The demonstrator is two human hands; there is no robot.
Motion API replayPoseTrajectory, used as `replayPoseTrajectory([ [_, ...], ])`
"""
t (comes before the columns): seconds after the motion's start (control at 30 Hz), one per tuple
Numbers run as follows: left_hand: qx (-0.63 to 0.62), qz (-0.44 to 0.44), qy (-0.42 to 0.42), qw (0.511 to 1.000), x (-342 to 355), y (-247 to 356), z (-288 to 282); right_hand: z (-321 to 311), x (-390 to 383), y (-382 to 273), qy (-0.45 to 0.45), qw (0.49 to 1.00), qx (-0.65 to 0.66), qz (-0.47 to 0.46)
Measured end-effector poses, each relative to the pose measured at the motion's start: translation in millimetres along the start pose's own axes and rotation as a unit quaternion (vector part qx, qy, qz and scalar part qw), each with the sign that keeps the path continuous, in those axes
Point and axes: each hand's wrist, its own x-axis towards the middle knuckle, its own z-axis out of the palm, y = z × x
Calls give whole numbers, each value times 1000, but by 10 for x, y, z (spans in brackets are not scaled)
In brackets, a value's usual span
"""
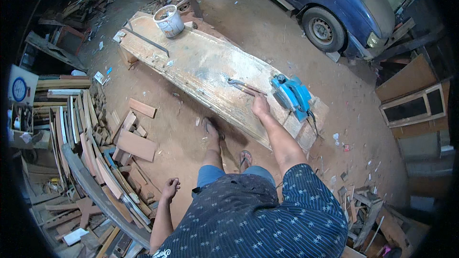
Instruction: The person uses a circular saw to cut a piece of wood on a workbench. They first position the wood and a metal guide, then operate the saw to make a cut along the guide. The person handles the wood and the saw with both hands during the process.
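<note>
My right hand (260,105) reaches over the wooden workbench (201,67), its fingers closed on the near end of a hand tool (246,87). This tool has a dark metal end and long brown handles, like pincers; its exact kind is hard to make out. Just right of it on the bench rests a blue electric planer (290,94) with a dark cord (314,123). My left hand (170,188) hangs low at my left side, fingers curled in, with nothing visible in it.
A white bucket (169,21) and a dark metal bar (146,40) sit at the bench's far end. Stacked boards (98,157) and offcuts (136,145) lie left. A blue vehicle (330,9) stands beyond, at the upper right. Wooden frames (413,105) lean at right.
</note>
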Motion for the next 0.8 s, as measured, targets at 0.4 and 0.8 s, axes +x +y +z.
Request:
replayPoseTrajectory([
  [0.4, -9, 170, -24, 985, 3615, 3469, -455, 142, 655, -530, -38, 988, -136, -61],
  [0.8, 271, 94, 119, 950, 5665, 5438, -611, -79, 750, -695, -88, 971, -177, 135],
])
